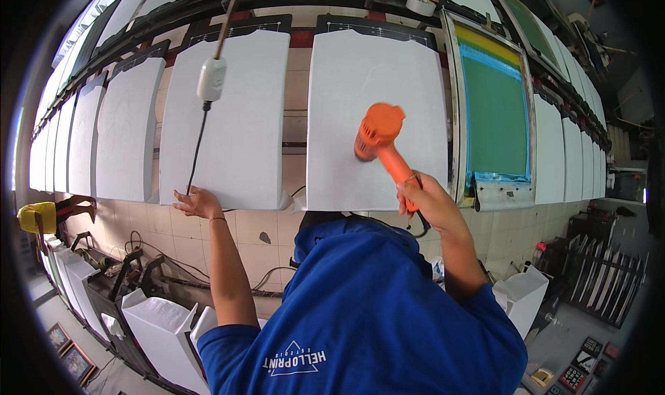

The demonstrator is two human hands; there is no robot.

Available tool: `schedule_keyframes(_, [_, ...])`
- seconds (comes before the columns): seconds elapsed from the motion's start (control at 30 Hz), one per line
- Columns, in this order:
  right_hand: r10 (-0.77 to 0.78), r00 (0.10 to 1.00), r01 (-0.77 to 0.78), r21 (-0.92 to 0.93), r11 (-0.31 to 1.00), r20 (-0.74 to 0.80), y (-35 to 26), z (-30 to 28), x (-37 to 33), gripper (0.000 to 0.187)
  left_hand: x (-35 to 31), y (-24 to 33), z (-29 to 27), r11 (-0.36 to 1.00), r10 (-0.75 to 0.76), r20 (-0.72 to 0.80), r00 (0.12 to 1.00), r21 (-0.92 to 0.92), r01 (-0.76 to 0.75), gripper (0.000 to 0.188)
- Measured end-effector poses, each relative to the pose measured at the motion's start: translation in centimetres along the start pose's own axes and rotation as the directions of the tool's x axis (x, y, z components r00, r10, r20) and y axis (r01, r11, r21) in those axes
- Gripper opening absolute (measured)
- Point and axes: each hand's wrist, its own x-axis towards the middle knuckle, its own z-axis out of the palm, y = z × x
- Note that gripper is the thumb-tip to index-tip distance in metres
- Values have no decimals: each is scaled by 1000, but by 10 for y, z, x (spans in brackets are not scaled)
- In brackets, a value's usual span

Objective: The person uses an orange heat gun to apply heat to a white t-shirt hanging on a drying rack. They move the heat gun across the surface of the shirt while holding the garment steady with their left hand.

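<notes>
My right hand (436, 204) is wrapped round the handle of an orange heat gun (383, 126). Its nozzle points down over a white fabric-covered board (346, 97) straight in front of me; the gap to the cloth is hard to judge. Off to the left, my left hand (199, 203) pinches a black cord (199, 142) by the near edge of another white-covered board (242, 118). That cord runs up to a white socket connector (212, 80) hanging over the board from a brown cable.
A framed printing screen (495, 111) with green mesh lies just right of the middle board. A tape roll (420, 5) sits on the far rail. Further covered boards (128, 128) line both sides. At far left, a person in a yellow top (38, 217) stands along the aisle.
</notes>
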Motion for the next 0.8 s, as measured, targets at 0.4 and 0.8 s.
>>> schedule_keyframes(0.4, [13, 999, -13, 12, 1000, -37, 4, -26, -11, 29, 8, -15, 12, 997, 55, -11, 998, 56, -54, 53])
schedule_keyframes(0.8, [74, 994, -72, 19, 997, -81, 7, -46, -32, 31, 8, -18, 12, 995, 69, 14, 998, 77, -70, 54])
